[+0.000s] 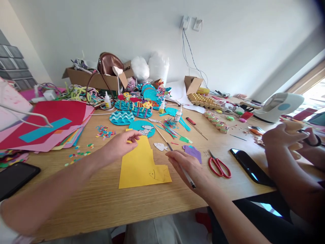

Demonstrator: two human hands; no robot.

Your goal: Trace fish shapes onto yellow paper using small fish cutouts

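Observation:
My right hand (186, 167) grips a slim pen (186, 176), its clear barrel pointing back toward me. Over the upper left of a cut yellow paper sheet (137, 166) is my left hand (124, 144), fingers loosely bent, holding nothing I can see. A fish outline (158, 174) is drawn at the sheet's lower right corner. Beyond the pen's front end lies a white paper fish (160, 146). More paper fish (146, 128) rest on a blue paper circle (134, 126) behind the yellow sheet. Purple paper (194, 154) and red-handled scissors (218, 166) lie right of my right hand.
Coloured paper sheets (50, 112) are stacked at the left, near a black phone (19, 178). Blue fish crafts (142, 108) and glue bottles (178, 114) stand farther back. Another phone (250, 166) lies at the right, where another person's hands (281, 135) hold something partly hidden.

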